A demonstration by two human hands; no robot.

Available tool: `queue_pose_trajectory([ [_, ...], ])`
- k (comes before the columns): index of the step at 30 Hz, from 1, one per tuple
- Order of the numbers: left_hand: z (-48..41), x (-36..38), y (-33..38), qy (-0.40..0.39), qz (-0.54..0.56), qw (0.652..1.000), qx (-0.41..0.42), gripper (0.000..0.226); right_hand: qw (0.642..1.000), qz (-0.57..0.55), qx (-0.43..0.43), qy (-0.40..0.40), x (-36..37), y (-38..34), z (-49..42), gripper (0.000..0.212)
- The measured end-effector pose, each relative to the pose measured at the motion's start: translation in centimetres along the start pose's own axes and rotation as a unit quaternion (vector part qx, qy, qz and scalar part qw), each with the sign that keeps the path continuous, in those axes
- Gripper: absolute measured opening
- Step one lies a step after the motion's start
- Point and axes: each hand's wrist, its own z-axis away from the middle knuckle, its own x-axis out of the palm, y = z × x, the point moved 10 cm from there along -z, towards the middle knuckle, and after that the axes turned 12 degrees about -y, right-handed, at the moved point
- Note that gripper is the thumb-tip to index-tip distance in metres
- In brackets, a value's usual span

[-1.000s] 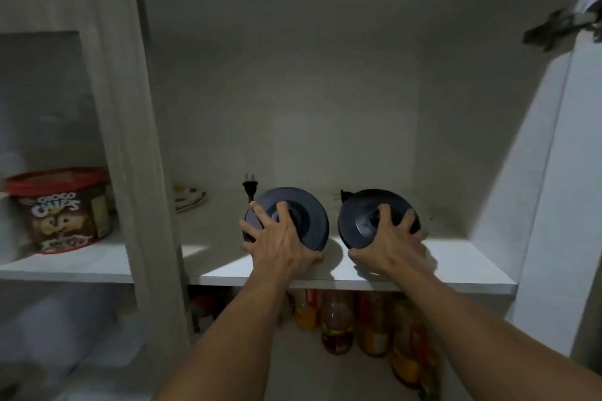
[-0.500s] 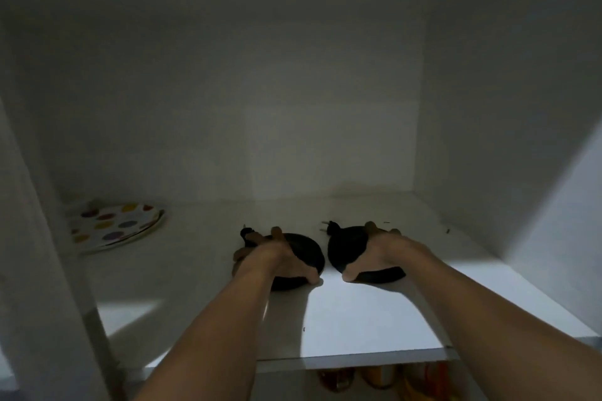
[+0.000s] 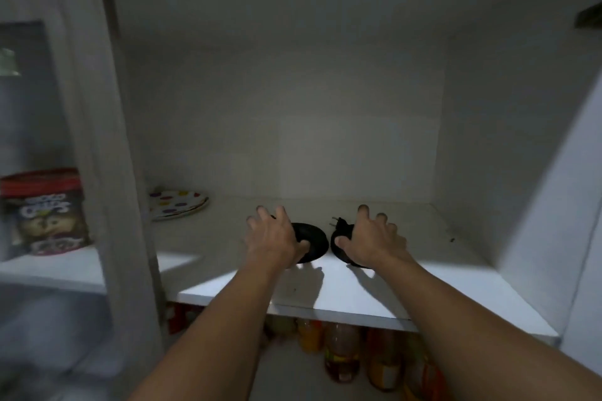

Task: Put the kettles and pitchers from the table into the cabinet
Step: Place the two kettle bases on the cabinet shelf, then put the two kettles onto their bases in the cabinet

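Two round black kettle bases lie flat side by side on the white cabinet shelf (image 3: 433, 290). My left hand (image 3: 272, 239) hovers over the left base (image 3: 314, 238), fingers spread and raised, thumb touching its top. My right hand (image 3: 373, 242) covers most of the right base (image 3: 340, 234) in the same way, fingers apart. A black plug (image 3: 338, 222) sticks up at the right base's far edge. No kettle or pitcher is in view.
A spotted plate (image 3: 177, 203) lies at the shelf's back left. A vertical partition (image 3: 107, 140) separates a left shelf holding a red-lidded cereal tub (image 3: 45, 212). Several bottles (image 3: 342, 355) stand on the shelf below. The cabinet door (image 3: 580, 205) hangs open at right.
The bases went from being held upright at the shelf edge to lying flat further in. My fingers have since lifted and spread off them, and my head has pulled back.
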Motion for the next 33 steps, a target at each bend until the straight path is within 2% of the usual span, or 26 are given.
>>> queue_pose_trajectory([
  [3,6.0,-2.2,-1.7,0.084,0.025,0.996,-0.025,0.059,0.992,-0.004,-0.101,0.068,-0.5,-3.1,4.4,0.047],
  [6,13.2,-2.8,-4.9,0.135,0.028,0.988,-0.065,0.049,0.976,-0.022,-0.192,0.104,1.3,-6.4,9.7,0.036],
  [10,22.2,-3.6,-12.1,0.127,0.022,0.979,-0.156,0.051,0.957,-0.013,-0.286,0.045,6.3,-12.4,17.5,0.034],
  [13,29.3,-6.1,-18.6,0.136,0.026,0.96,-0.243,0.056,0.936,-0.017,-0.352,-0.006,9.1,-17.9,23.6,0.033],
  [23,56.2,-14.7,-37.3,0.176,-0.037,0.881,-0.438,0.057,0.828,-0.024,-0.554,-0.082,17.0,-37.4,48.9,0.031],
  [29,71.1,-15.4,-47.6,0.177,0.01,0.825,-0.537,0.047,0.781,-0.005,-0.601,-0.168,24.3,-44.0,62.8,0.03],
  [33,75.4,-12.8,-53.5,0.186,0.076,0.794,-0.574,0.059,0.769,0.029,-0.598,-0.226,30.3,-46.4,67.0,0.034],
])
